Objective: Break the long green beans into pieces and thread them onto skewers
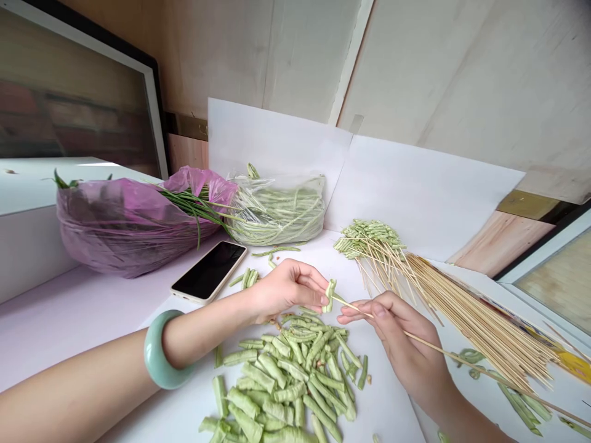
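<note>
My left hand [286, 290] pinches a folded piece of green long bean [329, 296] between thumb and fingers. My right hand [397, 332] holds a thin bamboo skewer [415, 338] with its tip at that bean piece. A loose pile of cut long beans [286, 381] lies just below my hands. To the right, a large bundle of bamboo skewers [466, 314] fans out, with threaded bean pieces [369, 237] massed at its far ends. A jade bangle [161, 349] circles my left wrist.
A clear plastic bag of long beans [277, 212] and a purple bag [124, 231] with green chives [194, 206] stand behind. A black smartphone [209, 271] lies face up on the white surface [92, 332]. White paper sheets [415, 197] line the back wall.
</note>
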### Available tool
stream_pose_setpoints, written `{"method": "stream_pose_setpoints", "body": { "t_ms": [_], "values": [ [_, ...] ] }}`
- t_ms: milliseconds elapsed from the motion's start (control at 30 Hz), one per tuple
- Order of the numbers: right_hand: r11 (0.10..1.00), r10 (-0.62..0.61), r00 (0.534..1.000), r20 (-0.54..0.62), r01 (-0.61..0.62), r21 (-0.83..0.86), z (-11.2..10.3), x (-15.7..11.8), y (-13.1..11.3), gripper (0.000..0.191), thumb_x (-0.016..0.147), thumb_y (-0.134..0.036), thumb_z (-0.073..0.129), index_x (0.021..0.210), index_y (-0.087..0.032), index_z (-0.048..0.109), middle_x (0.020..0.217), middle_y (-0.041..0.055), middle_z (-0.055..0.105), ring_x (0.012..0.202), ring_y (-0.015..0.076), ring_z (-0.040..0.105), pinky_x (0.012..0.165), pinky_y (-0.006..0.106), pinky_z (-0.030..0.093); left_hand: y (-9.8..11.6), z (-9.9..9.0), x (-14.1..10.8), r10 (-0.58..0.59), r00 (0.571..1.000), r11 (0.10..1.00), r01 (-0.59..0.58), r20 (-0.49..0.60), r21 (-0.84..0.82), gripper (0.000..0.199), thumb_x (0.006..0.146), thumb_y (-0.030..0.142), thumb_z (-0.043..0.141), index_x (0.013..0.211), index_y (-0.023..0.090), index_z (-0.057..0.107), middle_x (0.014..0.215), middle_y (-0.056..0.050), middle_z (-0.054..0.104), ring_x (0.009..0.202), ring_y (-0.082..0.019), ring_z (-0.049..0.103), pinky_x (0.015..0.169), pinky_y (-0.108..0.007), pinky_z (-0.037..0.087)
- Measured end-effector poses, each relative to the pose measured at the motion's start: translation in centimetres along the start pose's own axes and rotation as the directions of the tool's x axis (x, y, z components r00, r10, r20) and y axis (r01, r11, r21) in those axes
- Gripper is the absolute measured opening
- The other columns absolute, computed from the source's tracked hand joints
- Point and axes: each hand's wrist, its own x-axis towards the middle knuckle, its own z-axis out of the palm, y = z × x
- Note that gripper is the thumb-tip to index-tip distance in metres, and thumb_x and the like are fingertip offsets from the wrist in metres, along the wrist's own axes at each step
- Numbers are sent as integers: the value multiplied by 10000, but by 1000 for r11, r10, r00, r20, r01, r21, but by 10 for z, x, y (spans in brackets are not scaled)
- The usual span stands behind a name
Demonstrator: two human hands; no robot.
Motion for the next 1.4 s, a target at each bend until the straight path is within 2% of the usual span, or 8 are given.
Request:
{"method": "stream_pose_setpoints", "body": {
  "t_ms": [367, 500, 600, 767, 900, 1067, 1300, 1400],
  "values": [
    [994, -101, 992, 75, 105, -44, 5, 1, 0, 192, 937, -255, 462, 866, -257, 640, 813, 25, 725, 776, 169, 696, 738, 280, 553, -3, 8, -2, -38, 999, 998, 38, 8, -54, 277, 452, 123, 847, 666, 74, 680, 609, -41, 685, 564, -131, 648, 619, -256, 548],
    [998, -55, 992, 112, 53, 21, 5, 0, 4, 186, 936, -283, 466, 862, -252, 633, 807, 18, 685, 734, 150, 672, 707, 267, 535, -6, 9, -3, -54, 998, 998, 55, 36, -33, 266, 461, 113, 841, 669, 69, 681, 606, -45, 681, 555, -123, 640, 614, -242, 534],
    [992, 31, 992, 119, -44, 116, 1, 3, 5, 135, 901, -338, 533, 877, -251, 633, 761, 7, 656, 670, 128, 632, 640, 237, 511, -5, 7, -2, -39, 999, 997, 39, -1, -72, 268, 495, 122, 830, 721, 83, 690, 647, -38, 683, 584, -116, 639, 636, -244, 530],
    [917, 124, 986, -108, -73, 392, -13, 17, -1, 140, 770, -363, 695, 763, -236, 637, 562, -30, 591, 523, 85, 527, 547, 196, 463, 2, 1, 0, 41, 993, 991, -55, -109, -124, 219, 551, 139, 805, 737, 96, 696, 660, -24, 655, 597, -88, 612, 643, -209, 500],
    [868, 227, 946, -230, -90, 488, -19, 23, -4, 226, 665, -282, 787, 596, -207, 585, 568, -25, 607, 553, 89, 540, 577, 206, 483, 4, -2, 1, 98, 986, 965, -127, -136, -229, 184, 578, 144, 793, 731, 115, 694, 667, 0, 624, 595, -63, 581, 643, -192, 479],
    [839, 243, 959, -145, -133, 528, -11, 18, 1, 221, 686, -263, 781, 592, -212, 588, 624, -12, 669, 591, 103, 594, 588, 220, 501, -2, 5, -1, 104, 990, 945, -129, -100, -300, 168, 583, 130, 790, 718, 122, 690, 637, 14, 611, 584, -61, 578, 647, -192, 477],
    [806, 253, 967, 25, -225, 547, 11, 2, -2, 177, 738, -270, 744, 622, -210, 625, 664, 10, 709, 596, 124, 638, 616, 263, 532, -20, 20, -10, -89, 995, 945, 100, 50, -311, 240, 541, 150, 817, 750, 139, 700, 665, -19, 667, 610, -102, 627, 654, -220, 474],
    [796, 277, 961, -2, -228, 561, 10, 3, -4, 179, 724, -279, 754, 623, -209, 624, 660, 16, 702, 600, 131, 629, 604, 268, 535, -17, 18, -8, -72, 996, 972, 80, 46, -223, 282, 529, 171, 825, 783, 132, 708, 682, -22, 664, 624, -94, 609, 646, -214, 454]
  ]
}}
